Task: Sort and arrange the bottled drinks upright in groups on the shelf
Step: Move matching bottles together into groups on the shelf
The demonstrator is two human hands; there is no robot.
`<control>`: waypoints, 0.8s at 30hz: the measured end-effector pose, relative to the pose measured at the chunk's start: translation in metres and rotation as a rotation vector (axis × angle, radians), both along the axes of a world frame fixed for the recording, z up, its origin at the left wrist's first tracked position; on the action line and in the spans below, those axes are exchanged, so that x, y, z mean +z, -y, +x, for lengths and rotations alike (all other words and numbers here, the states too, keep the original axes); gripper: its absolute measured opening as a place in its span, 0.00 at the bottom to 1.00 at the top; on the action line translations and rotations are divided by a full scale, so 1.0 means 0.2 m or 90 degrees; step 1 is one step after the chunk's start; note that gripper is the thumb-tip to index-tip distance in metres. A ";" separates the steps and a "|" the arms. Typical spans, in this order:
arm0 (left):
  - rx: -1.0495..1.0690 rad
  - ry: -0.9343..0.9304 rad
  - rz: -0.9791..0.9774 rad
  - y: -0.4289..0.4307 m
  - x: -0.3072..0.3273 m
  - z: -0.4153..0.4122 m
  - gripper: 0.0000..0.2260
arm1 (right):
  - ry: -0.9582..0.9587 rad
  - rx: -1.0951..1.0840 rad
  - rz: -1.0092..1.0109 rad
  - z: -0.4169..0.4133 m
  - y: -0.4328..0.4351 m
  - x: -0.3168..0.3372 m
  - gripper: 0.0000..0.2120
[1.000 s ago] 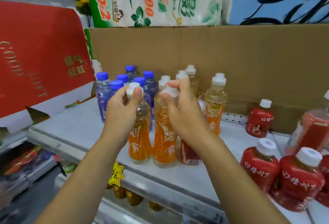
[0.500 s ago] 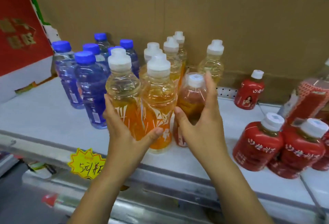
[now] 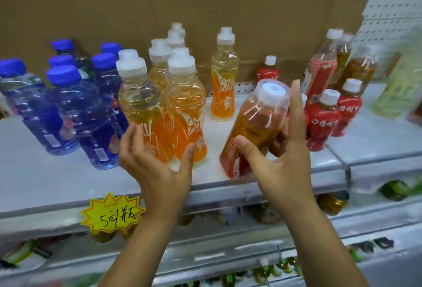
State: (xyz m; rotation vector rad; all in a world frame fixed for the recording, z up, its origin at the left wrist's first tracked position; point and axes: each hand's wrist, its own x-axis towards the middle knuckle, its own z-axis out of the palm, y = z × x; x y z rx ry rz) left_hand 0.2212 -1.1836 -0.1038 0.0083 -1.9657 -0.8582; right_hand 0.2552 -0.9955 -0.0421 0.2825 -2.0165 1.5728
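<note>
Spreading wide, our left hand [image 3: 157,161] lays its fingertips and thumb against the lower parts of two clear plastic orange-drink bottles with white caps [image 3: 182,108]. They stand upright and touching at the near side of the pale grey metal shelf [image 3: 57,172]. Our right hand [image 3: 280,149] grips a clear plastic bottle of brown tea with a red label and white cap [image 3: 255,122]. The thumb is on the label and the forefinger is straight up beside the cap, while the other fingers are hidden behind the bottle. This bottle leans right; we cannot tell whether its base rests on the shelf.

More orange-drink bottles behind the pair are mostly hidden, and a lone orange-drink bottle [image 3: 225,81] stands farther back. To the left, blue-capped blue bottles [image 3: 66,108] stand upright, the outermost cut off. To the right, squat red-wrapped bottles [image 3: 324,118] are partly hidden by our right hand, and beyond them all is blur. A brown cardboard sheet [image 3: 228,1] backs the shelf, and a yellow star price tag [image 3: 112,211] hangs below its near edge.
</note>
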 end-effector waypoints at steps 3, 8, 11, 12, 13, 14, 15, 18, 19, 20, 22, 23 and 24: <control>-0.049 -0.071 -0.019 -0.10 0.01 0.09 0.30 | -0.007 -0.032 -0.027 0.17 -0.06 0.01 0.49; -0.361 0.119 0.042 -0.40 0.12 0.19 0.18 | 0.032 -0.137 -0.079 0.34 -0.24 -0.02 0.48; -0.419 0.205 0.079 -0.59 0.16 0.18 0.25 | 0.057 -0.215 -0.117 0.42 -0.42 -0.03 0.45; -0.426 0.227 0.087 -0.64 0.17 0.17 0.28 | 0.064 -0.243 -0.126 0.44 -0.49 -0.03 0.44; -0.429 0.250 0.096 -0.70 0.18 0.15 0.31 | 0.068 -0.269 -0.130 0.45 -0.56 -0.03 0.42; -0.426 0.270 0.102 -0.77 0.18 0.14 0.34 | 0.069 -0.291 -0.131 0.45 -0.64 -0.03 0.42; -0.415 0.284 0.107 -0.84 0.18 0.12 0.36 | 0.069 -0.308 -0.128 0.44 -0.71 -0.04 0.41; -0.345 0.289 0.118 -1.05 0.17 0.08 0.43 | 0.068 -0.336 -0.120 0.37 -0.93 -0.04 0.41; -0.313 0.285 0.116 -1.14 0.16 0.06 0.45 | 0.068 -0.336 -0.110 0.34 -1.01 -0.04 0.40; -0.274 0.283 0.115 -1.23 0.15 0.04 0.47 | 0.070 -0.329 -0.095 0.29 -1.09 -0.02 0.41; -0.197 0.284 0.126 -1.38 0.12 0.00 0.52 | 0.074 -0.306 -0.063 0.19 -1.25 0.01 0.42; -0.161 0.280 0.127 -1.43 0.11 -0.03 0.54 | 0.070 -0.293 -0.052 0.14 -1.32 0.03 0.42; -0.127 0.272 0.119 -1.47 0.08 -0.05 0.56 | 0.062 -0.280 -0.043 0.09 -1.39 0.03 0.42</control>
